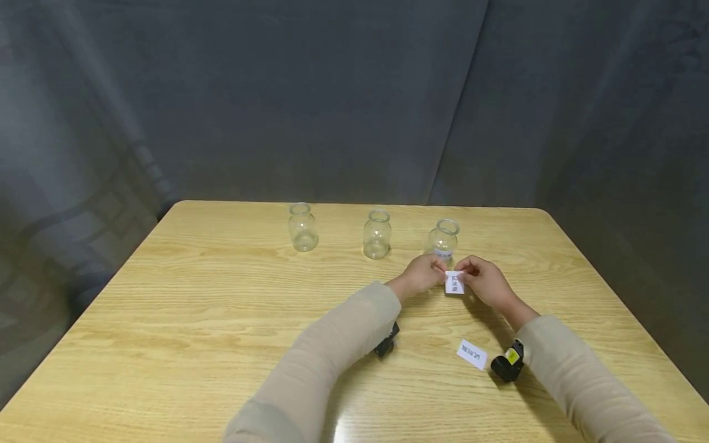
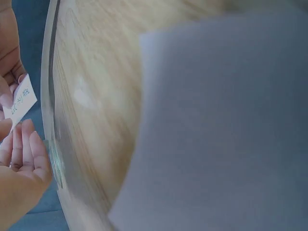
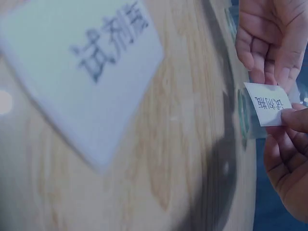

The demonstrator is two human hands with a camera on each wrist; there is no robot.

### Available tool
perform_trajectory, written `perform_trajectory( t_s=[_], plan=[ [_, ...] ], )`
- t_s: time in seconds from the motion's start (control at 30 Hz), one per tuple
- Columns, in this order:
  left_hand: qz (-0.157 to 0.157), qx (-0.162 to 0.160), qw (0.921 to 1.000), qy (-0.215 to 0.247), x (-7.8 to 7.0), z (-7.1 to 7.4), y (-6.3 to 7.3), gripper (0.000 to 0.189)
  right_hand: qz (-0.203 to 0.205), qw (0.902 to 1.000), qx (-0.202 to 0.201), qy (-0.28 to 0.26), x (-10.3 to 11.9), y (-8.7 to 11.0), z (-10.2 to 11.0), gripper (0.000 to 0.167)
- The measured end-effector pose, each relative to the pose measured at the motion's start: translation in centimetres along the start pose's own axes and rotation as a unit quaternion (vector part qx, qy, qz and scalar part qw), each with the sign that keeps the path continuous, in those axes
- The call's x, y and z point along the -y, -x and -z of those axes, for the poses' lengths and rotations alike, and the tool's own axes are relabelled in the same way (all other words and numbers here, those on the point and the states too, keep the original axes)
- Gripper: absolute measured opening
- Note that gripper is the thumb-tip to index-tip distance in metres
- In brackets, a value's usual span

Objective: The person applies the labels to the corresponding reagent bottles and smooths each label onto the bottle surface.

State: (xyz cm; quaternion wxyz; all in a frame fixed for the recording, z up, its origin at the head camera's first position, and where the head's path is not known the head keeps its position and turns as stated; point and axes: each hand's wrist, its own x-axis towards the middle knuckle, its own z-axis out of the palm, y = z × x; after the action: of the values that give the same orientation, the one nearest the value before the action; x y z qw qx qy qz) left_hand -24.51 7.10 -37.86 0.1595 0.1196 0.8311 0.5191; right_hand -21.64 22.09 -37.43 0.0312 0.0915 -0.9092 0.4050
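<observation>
A small white paper label [image 1: 455, 284] with dark Chinese characters is held up between both hands, in front of the rightmost glass jar [image 1: 437, 240]. My left hand [image 1: 423, 274] pinches its left edge, and my right hand [image 1: 487, 283] pinches its right edge. In the right wrist view the right thumb presses the face of the label [image 3: 269, 103], with the left fingertips at its other end. That jar bears a white label [image 1: 443, 253] low on its front, partly hidden by the hands. Another lettered label [image 1: 472, 354] lies on the table near the right wrist.
Two more clear glass jars, the middle one [image 1: 376, 235] and the left one [image 1: 303, 229], stand upright in a row along the back of the wooden table [image 1: 221, 320]. Dark curtains [image 1: 332, 111] hang behind. A blurred pale surface [image 2: 226, 125] fills much of the left wrist view.
</observation>
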Motion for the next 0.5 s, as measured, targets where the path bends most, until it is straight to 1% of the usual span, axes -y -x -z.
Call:
perform_trajectory(
  t_s=[0.1, 0.23, 0.33, 0.5],
  plan=[
    [0.002, -0.007, 0.9999, 0.014, 0.1, 0.1, 0.0, 0.006, 0.001, 0.9999, -0.005, -0.016, 0.3, 0.0, -0.1, 0.011],
    [-0.008, -0.013, 0.9994, 0.032, 0.3, 0.3, 0.1, 0.006, -0.005, 0.9991, -0.014, -0.041, 0.6, 0.0, -0.2, 0.013],
    [-0.019, -0.016, 0.9984, 0.05, 0.4, 0.5, 0.1, 0.005, -0.019, 0.9978, -0.013, -0.062, 1.0, 0.0, -0.1, 0.018],
    [-0.025, -0.018, 0.9951, 0.094, 0.3, 0.8, 0.3, 0.004, -0.038, 0.9947, -0.004, -0.095, 1.6, 0.1, 0.0, 0.023]
  ],
)
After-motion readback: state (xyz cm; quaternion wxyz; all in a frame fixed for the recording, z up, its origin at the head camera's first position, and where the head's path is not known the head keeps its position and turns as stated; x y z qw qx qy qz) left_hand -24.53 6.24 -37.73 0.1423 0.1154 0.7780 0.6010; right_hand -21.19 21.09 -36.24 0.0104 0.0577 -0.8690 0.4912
